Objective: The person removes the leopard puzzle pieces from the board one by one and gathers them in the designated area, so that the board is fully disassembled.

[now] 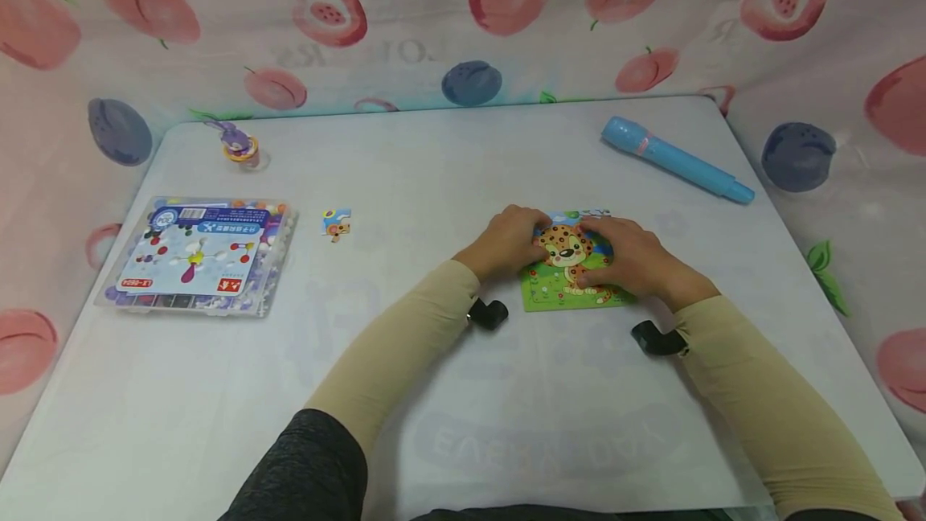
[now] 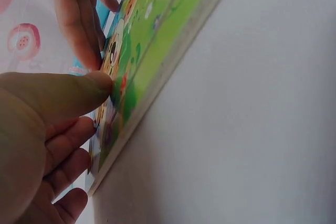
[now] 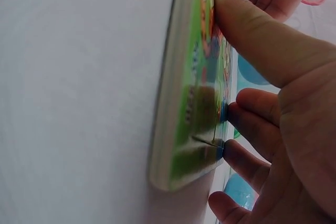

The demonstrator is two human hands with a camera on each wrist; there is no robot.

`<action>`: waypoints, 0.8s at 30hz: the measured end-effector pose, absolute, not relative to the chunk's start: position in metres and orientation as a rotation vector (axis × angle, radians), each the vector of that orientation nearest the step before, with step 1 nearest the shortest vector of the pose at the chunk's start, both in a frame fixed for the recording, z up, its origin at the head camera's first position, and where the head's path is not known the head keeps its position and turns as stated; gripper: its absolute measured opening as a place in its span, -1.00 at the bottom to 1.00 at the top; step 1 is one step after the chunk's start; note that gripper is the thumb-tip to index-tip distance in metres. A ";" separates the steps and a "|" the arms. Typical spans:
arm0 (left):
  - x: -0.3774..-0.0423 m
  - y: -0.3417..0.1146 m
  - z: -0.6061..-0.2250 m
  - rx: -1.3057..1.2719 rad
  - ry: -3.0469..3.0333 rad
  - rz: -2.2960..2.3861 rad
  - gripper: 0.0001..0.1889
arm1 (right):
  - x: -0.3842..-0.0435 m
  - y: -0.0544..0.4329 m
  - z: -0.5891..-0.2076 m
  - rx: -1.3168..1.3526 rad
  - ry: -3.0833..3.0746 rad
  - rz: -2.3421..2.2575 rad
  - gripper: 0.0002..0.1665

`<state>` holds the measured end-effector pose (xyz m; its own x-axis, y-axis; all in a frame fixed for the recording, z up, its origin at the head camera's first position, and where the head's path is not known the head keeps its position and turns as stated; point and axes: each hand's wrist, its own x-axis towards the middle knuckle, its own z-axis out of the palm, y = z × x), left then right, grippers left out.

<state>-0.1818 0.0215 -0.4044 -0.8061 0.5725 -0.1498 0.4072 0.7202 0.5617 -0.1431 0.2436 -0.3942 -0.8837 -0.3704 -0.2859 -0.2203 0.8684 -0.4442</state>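
A jigsaw board [image 1: 544, 298] with a spotted leopard cub on green lies flat on the table. My left hand [image 1: 509, 241] rests at its left side, its thumb [image 2: 94, 90] straight against the picture and its other fingers near the upper left edge. On the other side my right hand [image 1: 640, 260] presses on the picture, thumb [image 3: 252, 30] and fingers spread apart. Right fingertips touch the surface near the board's far right part. Parts of the picture are hidden under both hands. A small loose puzzle piece [image 1: 337, 223] lies well to the left.
A clear plastic case [image 1: 198, 256] with a printed label and colourful beads stands at the left. Behind it is a small purple rabbit figure [image 1: 237, 141] in a pot. A blue tube-shaped object [image 1: 676, 159] lies at the back right of the white table [image 1: 405, 159].
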 end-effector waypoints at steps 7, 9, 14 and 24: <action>-0.182 0.026 -0.402 0.685 2.597 0.751 -0.49 | -0.143 0.244 -0.394 -0.443 2.674 -0.575 0.07; -0.182 0.027 -0.402 0.668 2.592 0.746 -0.49 | -0.144 0.245 -0.394 -0.441 2.671 -0.577 0.07; -0.182 0.030 -0.401 0.639 2.591 0.744 -0.47 | -0.144 0.244 -0.395 -0.432 2.665 -0.585 0.08; -0.181 0.033 -0.399 0.642 2.578 0.785 -0.44 | -0.145 0.244 -0.396 -0.416 2.661 -0.596 0.09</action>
<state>-0.1808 0.0330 -0.3985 -0.8283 0.5192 -0.2105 0.3137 0.7411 0.5935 -0.1450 0.2443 -0.3963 -0.8836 -0.3614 -0.2976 -0.2000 0.8661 -0.4581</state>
